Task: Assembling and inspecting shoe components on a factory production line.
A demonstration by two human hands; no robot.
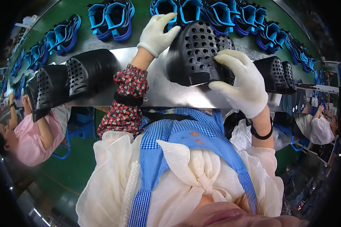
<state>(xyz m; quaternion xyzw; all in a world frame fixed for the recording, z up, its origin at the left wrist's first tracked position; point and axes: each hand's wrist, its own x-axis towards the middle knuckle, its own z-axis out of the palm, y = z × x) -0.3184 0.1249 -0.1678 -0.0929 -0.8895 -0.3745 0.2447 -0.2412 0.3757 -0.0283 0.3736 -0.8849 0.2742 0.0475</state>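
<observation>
Both my hands wear white gloves. My left hand (158,34) is stretched out past the metal ledge, its thumb and fingers apart, beside a large black clog-like shell (193,53) dotted with round holes. Behind its fingertips is a blue-lined sports shoe (164,8). My right hand (246,83) curls around the right side of the black shells, fingers on the holed face and thumb at the lower edge. A second holed shell (226,42) stands close behind the first, partly hidden.
More holed black shells (91,72) stand left on the metal ledge (155,92), others (274,73) right. Pairs of black-and-blue shoes (111,20) line the green surface (142,7) beyond. A person in pink (45,136) sits left, another in white (318,128) right.
</observation>
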